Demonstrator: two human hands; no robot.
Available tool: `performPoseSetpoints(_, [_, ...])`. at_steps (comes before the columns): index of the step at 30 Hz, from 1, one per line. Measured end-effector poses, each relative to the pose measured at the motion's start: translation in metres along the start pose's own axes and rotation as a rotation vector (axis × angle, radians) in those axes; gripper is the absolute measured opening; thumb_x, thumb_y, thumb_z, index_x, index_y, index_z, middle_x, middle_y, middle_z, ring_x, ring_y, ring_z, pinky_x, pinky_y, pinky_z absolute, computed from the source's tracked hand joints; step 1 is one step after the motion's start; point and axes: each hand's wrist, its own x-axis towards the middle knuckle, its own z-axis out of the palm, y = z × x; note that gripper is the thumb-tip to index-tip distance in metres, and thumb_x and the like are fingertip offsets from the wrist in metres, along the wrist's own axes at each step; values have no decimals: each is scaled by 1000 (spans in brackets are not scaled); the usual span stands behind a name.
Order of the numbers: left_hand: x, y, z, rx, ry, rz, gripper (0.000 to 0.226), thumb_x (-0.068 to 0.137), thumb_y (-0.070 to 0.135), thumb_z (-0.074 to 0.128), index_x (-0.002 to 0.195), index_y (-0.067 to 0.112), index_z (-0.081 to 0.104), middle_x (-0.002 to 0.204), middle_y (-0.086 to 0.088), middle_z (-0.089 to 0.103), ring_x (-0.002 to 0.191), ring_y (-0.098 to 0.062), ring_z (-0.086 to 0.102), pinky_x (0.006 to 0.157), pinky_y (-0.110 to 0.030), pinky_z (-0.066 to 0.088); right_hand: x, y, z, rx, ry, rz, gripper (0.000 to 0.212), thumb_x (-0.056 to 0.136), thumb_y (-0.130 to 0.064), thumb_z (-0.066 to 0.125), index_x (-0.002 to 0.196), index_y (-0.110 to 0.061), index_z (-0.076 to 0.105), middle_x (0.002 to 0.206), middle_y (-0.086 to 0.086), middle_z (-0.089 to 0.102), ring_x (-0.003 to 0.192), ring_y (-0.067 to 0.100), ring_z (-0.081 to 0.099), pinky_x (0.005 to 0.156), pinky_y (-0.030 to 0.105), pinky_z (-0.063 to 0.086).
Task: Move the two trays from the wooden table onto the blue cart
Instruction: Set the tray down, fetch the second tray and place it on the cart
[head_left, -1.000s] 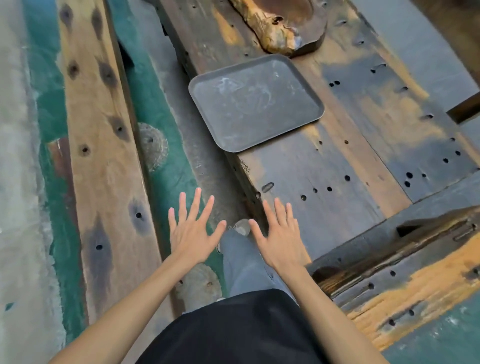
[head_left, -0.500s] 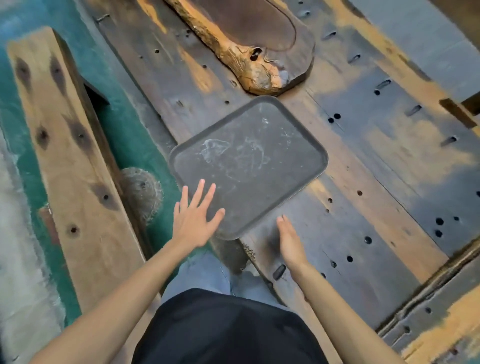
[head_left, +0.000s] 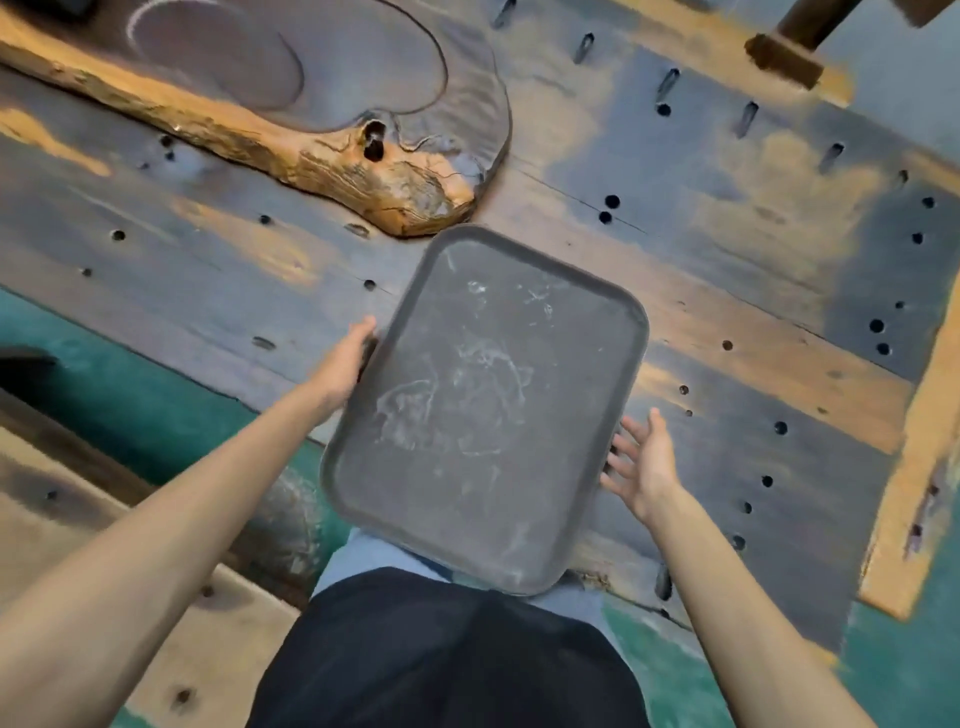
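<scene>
a dark grey tray (head_left: 483, 410) lies on the wooden table (head_left: 727, 322), tilted so its long sides run from near left to far right. its near end juts past the table's near edge, over the person's lap. pale scuffs mark its flat inside.

the left hand (head_left: 343, 364) is at the tray's left rim, about midway along, fingers (head_left: 363, 330) pressed along the edge and curling under it; whether it truly grips cannot be told. the right hand (head_left: 641, 462) is at the right rim toward the near corner, palm up, fingers (head_left: 615, 452) spread and reaching just under the edge; it is open, not closed on the rim.

a carved wood slab (head_left: 322, 109) with a light, rough edge lies on the table far left of the tray, its tip just beside the tray's far corner. the table top is dark with orange worn patches and many small holes. a green floor (head_left: 130, 384) shows near left, beside a pale bench (head_left: 156, 597).
</scene>
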Motion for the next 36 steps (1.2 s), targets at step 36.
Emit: performPoseSetpoints(36, [-45, 104, 247, 576, -748, -129, 60, 75, 76, 44, 121, 46, 70, 128, 13, 70, 117, -21, 61, 89, -54, 46, -94, 137, -201, 840, 439, -17, 53, 100, -58, 35, 141, -29, 54, 119, -2, 66, 93, 9, 61, 70, 28, 44])
